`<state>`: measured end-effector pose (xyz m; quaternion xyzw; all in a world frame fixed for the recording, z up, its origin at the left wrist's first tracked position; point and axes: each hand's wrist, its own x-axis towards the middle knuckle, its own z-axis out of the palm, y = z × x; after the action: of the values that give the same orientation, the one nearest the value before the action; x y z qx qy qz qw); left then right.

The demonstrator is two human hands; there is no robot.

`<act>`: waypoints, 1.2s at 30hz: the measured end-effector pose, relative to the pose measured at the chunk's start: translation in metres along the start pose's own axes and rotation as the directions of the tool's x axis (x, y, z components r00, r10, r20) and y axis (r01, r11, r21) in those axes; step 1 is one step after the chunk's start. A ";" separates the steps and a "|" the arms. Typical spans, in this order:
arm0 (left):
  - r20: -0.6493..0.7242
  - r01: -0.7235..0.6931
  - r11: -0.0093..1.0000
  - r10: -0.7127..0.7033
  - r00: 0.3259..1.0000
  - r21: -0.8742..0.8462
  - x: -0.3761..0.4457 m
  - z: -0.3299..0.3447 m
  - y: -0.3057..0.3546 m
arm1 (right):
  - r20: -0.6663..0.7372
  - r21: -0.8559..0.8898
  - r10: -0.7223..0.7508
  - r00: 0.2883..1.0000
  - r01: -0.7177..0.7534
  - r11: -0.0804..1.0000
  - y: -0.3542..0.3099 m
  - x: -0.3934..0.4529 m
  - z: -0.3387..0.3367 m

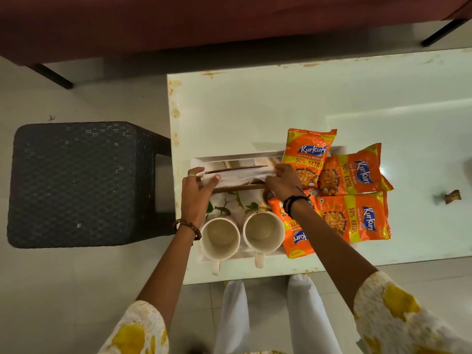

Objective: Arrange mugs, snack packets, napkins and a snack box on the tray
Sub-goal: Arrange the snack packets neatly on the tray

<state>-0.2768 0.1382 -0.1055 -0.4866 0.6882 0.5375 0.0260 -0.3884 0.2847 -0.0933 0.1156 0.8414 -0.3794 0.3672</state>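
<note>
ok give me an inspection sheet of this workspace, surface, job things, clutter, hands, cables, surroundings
surface: pale glossy table, orange stains along its far and left edges
job's things: white tray at the table's near left; two empty mugs side by side; four orange snack packets on the right; white napkins held over a brown-edged holder
clutter: small brown wrapper far right on the table
hands: left hand and right hand each grip an end of the napkins
cables: nothing seen
surroundings: dark woven stool to the left, maroon sofa beyond, tiled floor

White table [281, 103] bears tray [229, 157], snack packets [355, 218], a wrapper [452, 196].
</note>
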 end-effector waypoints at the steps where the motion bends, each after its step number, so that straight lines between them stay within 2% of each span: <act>1: -0.007 -0.003 1.000 0.003 1.000 -0.014 -0.002 0.001 0.001 | 0.033 0.018 -0.008 0.999 0.008 1.000 0.000 -0.001 0.000; 3: -0.078 -0.046 0.999 0.048 0.996 0.021 -0.007 0.002 0.004 | 0.057 0.048 -0.031 0.998 0.028 0.998 0.000 -0.003 -0.001; 6: -0.214 -0.180 0.976 0.203 0.956 0.121 -0.016 0.001 0.016 | 0.012 0.103 -0.066 0.998 0.065 0.993 0.001 -0.009 -0.008; 8: -0.191 -0.295 0.939 0.326 0.926 0.175 -0.025 0.007 0.031 | -0.040 0.156 -0.106 0.994 0.111 0.981 0.007 -0.015 -0.019; 11: 0.028 -0.460 0.860 0.466 0.884 0.222 -0.045 0.030 0.055 | -0.177 0.136 -0.145 0.974 0.170 0.976 0.027 -0.029 -0.039; 13: 0.207 -0.502 0.837 0.463 0.862 0.218 -0.058 0.051 0.068 | -0.283 0.136 -0.103 0.954 0.146 0.980 0.045 -0.040 -0.048; 15: 0.369 -0.539 0.806 0.437 0.820 0.243 -0.069 0.081 0.080 | -0.420 0.213 0.012 0.907 0.085 0.973 0.067 -0.049 -0.060; 17: 0.453 -0.604 0.748 0.453 0.768 0.275 -0.074 0.114 0.097 | -0.529 0.338 0.182 0.829 0.010 0.941 0.089 -0.053 -0.073; 20: 0.549 -0.742 0.597 0.527 0.649 0.304 -0.065 0.160 0.121 | -0.582 0.466 0.389 0.714 -0.100 0.879 0.116 -0.052 -0.081; 22: 0.661 -0.804 0.487 0.484 0.574 0.341 -0.054 0.188 0.130 | -0.578 0.519 0.459 0.674 -0.130 0.845 0.129 -0.050 -0.081; 24: 0.739 -0.832 0.388 0.403 0.540 0.397 -0.042 0.210 0.131 | -0.568 0.571 0.520 0.638 -0.149 0.807 0.135 -0.046 -0.080; 25: 0.756 -0.828 0.375 0.363 0.545 0.417 -0.036 0.220 0.130 | -0.558 0.610 0.557 0.615 -0.150 0.778 0.138 -0.043 -0.082; 28: 0.774 -0.768 0.485 0.254 0.580 0.417 -0.024 0.235 0.133 | -0.490 0.744 0.649 0.583 -0.108 0.659 0.142 -0.032 -0.092; 31: 0.772 -0.701 0.611 0.219 0.596 0.368 -0.021 0.238 0.136 | -0.402 0.804 0.661 0.633 -0.102 0.586 0.146 -0.026 -0.100; 34: 0.758 -0.667 0.649 0.207 0.618 0.367 -0.022 0.239 0.137 | -0.368 0.849 0.680 0.634 -0.069 0.524 0.151 -0.024 -0.109; 36: 0.789 -0.660 0.650 0.149 0.597 0.377 -0.021 0.242 0.141 | -0.372 0.857 0.668 0.644 -0.038 0.514 0.154 -0.026 -0.114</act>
<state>-0.4819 0.3301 -0.0949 -0.0226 0.8605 0.4003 0.3143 -0.3572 0.4750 -0.1102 0.5764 0.6061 -0.5476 0.0235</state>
